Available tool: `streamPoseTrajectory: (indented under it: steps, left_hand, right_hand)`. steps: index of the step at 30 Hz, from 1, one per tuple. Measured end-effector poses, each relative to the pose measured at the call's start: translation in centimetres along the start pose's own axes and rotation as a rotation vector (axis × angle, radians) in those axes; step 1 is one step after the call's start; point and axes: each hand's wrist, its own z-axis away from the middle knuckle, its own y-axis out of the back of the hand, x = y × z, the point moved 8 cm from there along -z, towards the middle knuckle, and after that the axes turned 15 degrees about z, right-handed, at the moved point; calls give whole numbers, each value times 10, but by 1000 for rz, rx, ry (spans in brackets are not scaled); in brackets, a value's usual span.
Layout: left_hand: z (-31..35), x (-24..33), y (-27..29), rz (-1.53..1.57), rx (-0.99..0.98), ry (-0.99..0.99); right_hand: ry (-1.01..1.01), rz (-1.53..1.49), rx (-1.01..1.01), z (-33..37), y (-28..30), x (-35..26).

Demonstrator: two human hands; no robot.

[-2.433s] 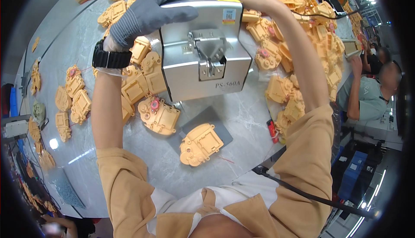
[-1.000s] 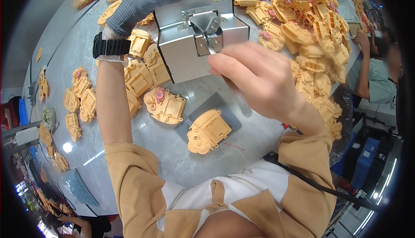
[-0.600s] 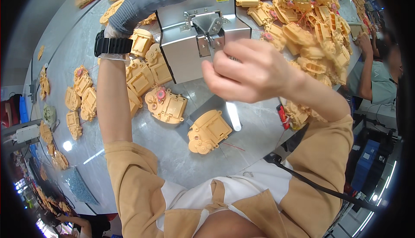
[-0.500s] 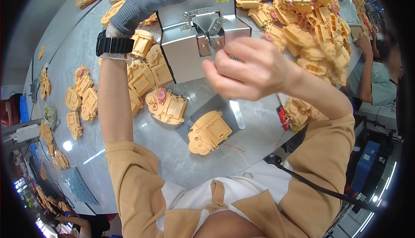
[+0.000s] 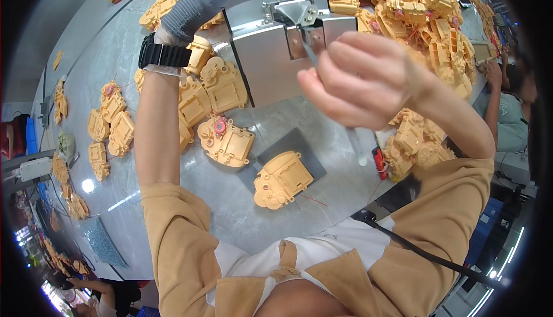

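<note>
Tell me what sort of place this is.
Probably an assembly workshop: many similar yellow plastic housings are heaped on the table, a silver metal machine stands under the gloved left hand, and another person is nearby at the right.

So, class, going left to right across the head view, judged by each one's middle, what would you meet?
White box → green bag → black watch → left hand → metal machine → right hand → green shirt.
</note>
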Motion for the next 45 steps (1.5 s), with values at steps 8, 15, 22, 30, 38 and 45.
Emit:
streamPoseTrajectory:
  steps: [8,15,22,30,38,45]
  left_hand:
    - [4,-8,3,-130,45,-27]
    - [11,4,-8,-85,84,6]
    - [23,15,-8,-150,96,-54]
    - [40,31,-35,-288,-20,-17]
    - [37,28,-34,-324,-49,1]
    - [31,29,-30,-283,-25,-36]
  right_hand:
    - [-21,-80,-69,1,9,4]
    - [-168,9,30,14,14,3]
    - [-358,-61,2,12,27,3]
    - [-444,-204,-146,5,34,-15]
    - [-494,-236,-186,1,37,-14]
    - [-827,-387,54,32,69,58]
